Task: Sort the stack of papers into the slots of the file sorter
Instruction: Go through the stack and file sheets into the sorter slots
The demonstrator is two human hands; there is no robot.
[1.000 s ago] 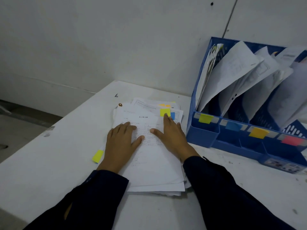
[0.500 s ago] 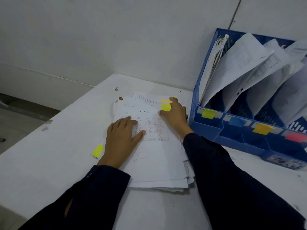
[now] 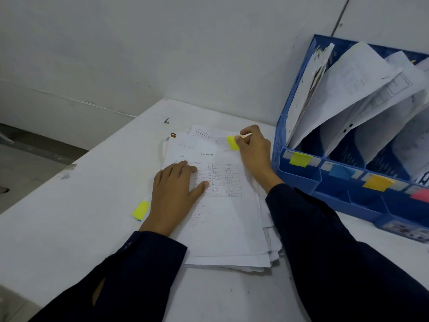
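A stack of white papers [image 3: 228, 228] lies flat on the white table [image 3: 69, 228]. Its top sheet carries a printed table and a yellow sticky tab [image 3: 232, 142] at the far right corner. My left hand [image 3: 175, 194] rests flat on the sheet's left side, fingers spread. My right hand [image 3: 254, 152] pinches the top sheet's far right corner at the yellow tab. The blue file sorter [image 3: 299, 173] stands to the right, its slots holding leaning papers and labelled with yellow, blue, orange and pink tabs.
Another yellow tab [image 3: 140, 210] sticks out from the stack's left side, by my left wrist. A grey wall runs behind the table. The table's left edge drops off to the floor [image 3: 21, 173]. A small brown speck [image 3: 173, 135] lies beyond the stack.
My right hand slid from the middle of the top sheet up to its far right corner and closed its fingers on the corner at the yellow tab. My left hand stayed flat.
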